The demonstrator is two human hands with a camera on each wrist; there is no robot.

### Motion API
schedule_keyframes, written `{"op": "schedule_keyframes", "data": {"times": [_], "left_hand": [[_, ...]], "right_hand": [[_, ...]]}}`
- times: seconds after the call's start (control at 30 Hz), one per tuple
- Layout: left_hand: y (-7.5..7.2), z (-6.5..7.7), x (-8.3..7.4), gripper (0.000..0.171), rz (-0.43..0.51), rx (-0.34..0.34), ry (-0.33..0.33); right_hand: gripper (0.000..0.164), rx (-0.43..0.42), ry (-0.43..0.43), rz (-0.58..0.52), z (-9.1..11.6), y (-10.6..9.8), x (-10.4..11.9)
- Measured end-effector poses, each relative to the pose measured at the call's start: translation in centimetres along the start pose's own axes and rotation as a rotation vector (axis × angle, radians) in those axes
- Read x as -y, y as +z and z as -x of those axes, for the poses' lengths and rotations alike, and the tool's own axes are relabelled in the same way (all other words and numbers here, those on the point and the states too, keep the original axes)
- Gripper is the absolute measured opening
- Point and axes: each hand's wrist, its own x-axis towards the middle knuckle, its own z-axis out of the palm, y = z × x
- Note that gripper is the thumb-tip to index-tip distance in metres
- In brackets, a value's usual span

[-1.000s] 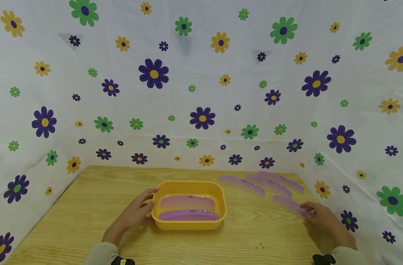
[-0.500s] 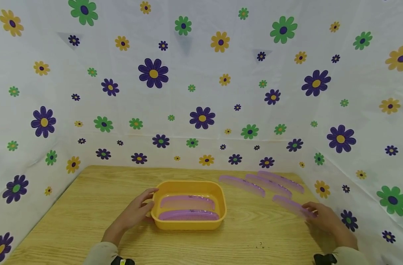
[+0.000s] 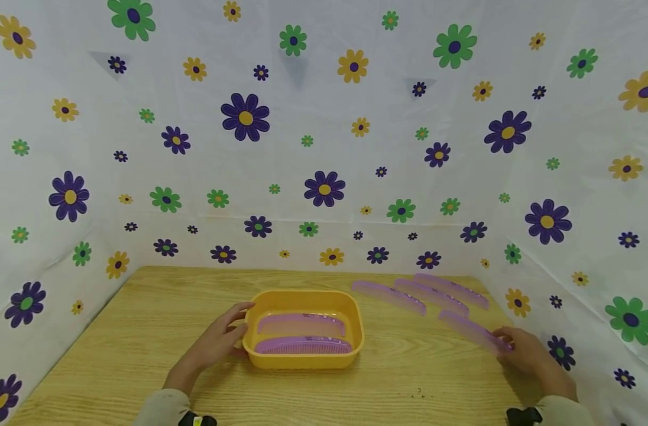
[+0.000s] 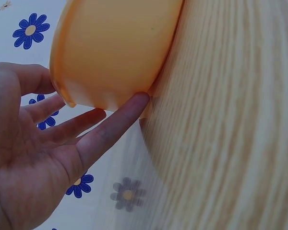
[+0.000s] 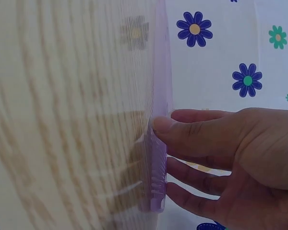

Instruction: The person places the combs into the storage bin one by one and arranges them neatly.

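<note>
In the head view, my left hand (image 3: pixel 220 335) rests its spread, fairly straight fingers against the left end of a yellow plastic basin (image 3: pixel 303 362). The left wrist view shows those fingertips touching the basin's outer wall (image 4: pixel 117 52). Two purple combs (image 3: pixel 303 343) lie inside it, one behind the other. On the right, my right hand (image 3: pixel 526 352) pinches one end of another purple comb (image 3: pixel 470 330) between thumb and fingers. Seen from the right wrist, that comb (image 5: pixel 159 96) stands edge-on close over the table, thumb on one face and fingertips on the other.
Three more purple combs (image 3: pixel 388 296) lie slanted at the table's back right, just beyond the held one. The wood-grain table (image 3: pixel 196 408) is bordered by white flower-print sheets (image 3: pixel 324 148) at the back and both sides. Small dark specks (image 3: pixel 418 393) mark the front right.
My right hand has shifted slightly right, and the comb in it has turned a little, its held end nearer me. The left hand, the basin and the other combs stay put.
</note>
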Motion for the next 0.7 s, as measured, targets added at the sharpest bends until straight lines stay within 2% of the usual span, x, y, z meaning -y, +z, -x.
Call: {"op": "schedule_keyframes", "data": {"times": [0.1, 0.27, 0.5, 0.7], "left_hand": [[-0.03, -0.01, 0.04, 0.046, 0.003, 0.004, -0.001], [-0.06, -0.04, 0.07, 0.046, 0.009, 0.009, 0.001], [-0.04, -0.11, 0.05, 0.046, 0.014, 0.003, -0.014], [0.00, -0.03, -0.13, 0.046, 0.016, -0.002, -0.020]], "right_hand": [[0.047, 0.014, 0.011, 0.000, -0.06, -0.02, -0.06], [0.053, 0.007, -0.023, 0.004, -0.14, 0.05, -0.41], [0.057, 0.022, 0.026, -0.029, -0.01, -0.03, -0.32], [0.057, 0.021, 0.026, -0.054, 0.15, -0.17, -0.07]]}}
